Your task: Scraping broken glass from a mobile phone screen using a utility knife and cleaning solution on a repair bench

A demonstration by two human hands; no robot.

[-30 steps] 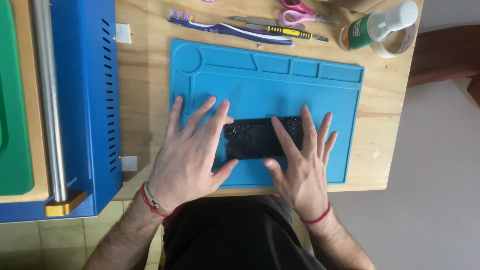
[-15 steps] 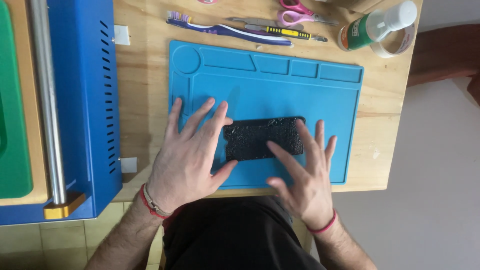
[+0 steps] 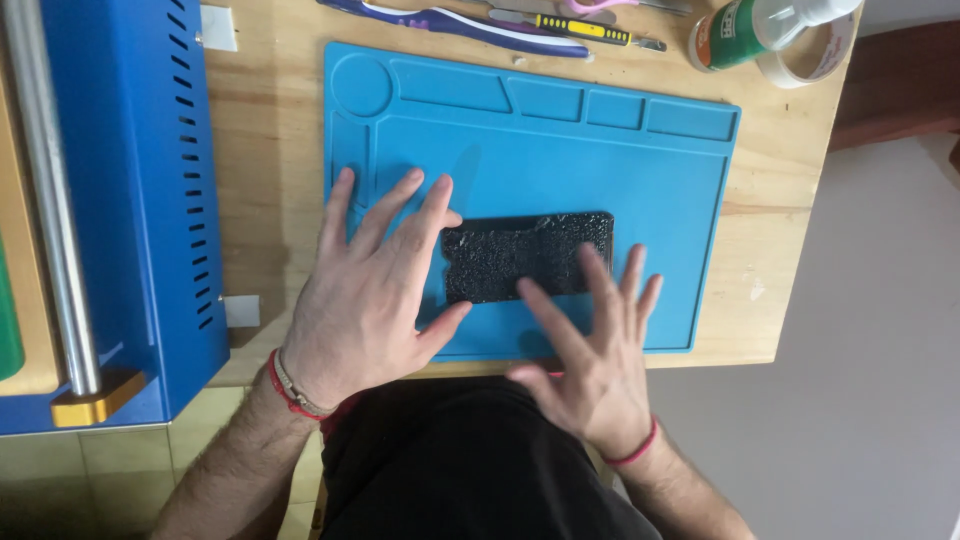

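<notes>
A black flat panel with a rough, cracked-looking surface (image 3: 520, 255) lies on a blue silicone work mat (image 3: 660, 180) on a wooden table. My left hand (image 3: 365, 290) rests flat on the mat with fingers spread, its fingertips touching the panel's left end. My right hand (image 3: 590, 350) is also spread, its fingertips over the panel's lower right part and its palm hanging past the table's front edge. Neither hand holds anything.
A blue metal machine (image 3: 130, 200) with a steel roller (image 3: 45, 190) stands at the left. Behind the mat lie a toothbrush (image 3: 470, 20), a small screwdriver (image 3: 590, 30), a green bottle (image 3: 740, 30) and a tape roll (image 3: 815, 60). The table ends at the right.
My right hand has slid back toward me, off most of the panel and partly past the table edge. My left hand has stayed put.
</notes>
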